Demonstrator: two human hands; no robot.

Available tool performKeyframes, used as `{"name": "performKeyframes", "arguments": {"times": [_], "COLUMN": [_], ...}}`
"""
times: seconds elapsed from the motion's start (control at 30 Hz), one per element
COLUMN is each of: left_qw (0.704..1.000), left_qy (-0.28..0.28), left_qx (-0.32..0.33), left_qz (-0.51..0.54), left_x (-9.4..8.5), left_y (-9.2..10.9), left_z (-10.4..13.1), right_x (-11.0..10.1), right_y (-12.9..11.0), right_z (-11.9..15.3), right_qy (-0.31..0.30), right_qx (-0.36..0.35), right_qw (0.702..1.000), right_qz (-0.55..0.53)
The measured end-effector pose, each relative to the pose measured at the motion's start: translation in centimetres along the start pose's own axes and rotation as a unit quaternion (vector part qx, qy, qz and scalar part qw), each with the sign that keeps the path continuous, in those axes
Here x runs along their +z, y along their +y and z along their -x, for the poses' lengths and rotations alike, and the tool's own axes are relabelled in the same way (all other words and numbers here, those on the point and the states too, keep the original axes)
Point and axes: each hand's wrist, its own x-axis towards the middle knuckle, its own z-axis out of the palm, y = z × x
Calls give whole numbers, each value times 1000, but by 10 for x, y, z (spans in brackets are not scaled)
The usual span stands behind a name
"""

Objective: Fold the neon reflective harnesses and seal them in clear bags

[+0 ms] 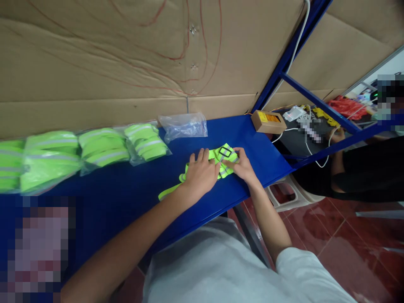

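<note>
Blue painted metal workbench (pixel 126 198) set against a wall of brown corrugated cardboard (pixel 94 63). Near the bench's front edge lies a neon-green reflective strap with grey stripes and a black plastic buckle (pixel 223 156), partly folded, one loose end trailing off toward the person. Left hand (pixel 200 173) lies flat on the strap, fingers spread, pressing it down. Right hand (pixel 241 165) pinches the folded end beside the buckle, fingers curled on the fabric. Just behind, an empty clear plastic bag (pixel 183 125). Further left, a row of bagged neon-green straps (pixel 94 149) along the wall. At the bench's far right corner, a small brown cardboard box with an orange label (pixel 268 121). Beyond it, another person in a black top (pixel 362 172).
</note>
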Motion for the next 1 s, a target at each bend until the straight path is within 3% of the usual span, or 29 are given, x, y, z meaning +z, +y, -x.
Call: {"name": "performKeyframes", "arguments": {"times": [0.23,0.43,0.63,1.0], "left_qw": [999,991,976,981], "left_qy": [-39,-70,15,-26], "left_qx": [-8,113,215,191], "left_qz": [1,-7,-24,-15], "left_x": [-15,-26,-23,-28], "left_y": [-22,-49,-64,-66], "left_z": [-7,-13,-19,-20], "right_x": [1,1,0,0], "right_y": [-4,-6,-6,-2], "right_z": [2,3,3,2], "right_qy": [5,7,7,6], "right_qx": [7,13,14,14], "right_qw": [1000,1000,1000,1000], "right_qz": [13,15,12,-1]}}
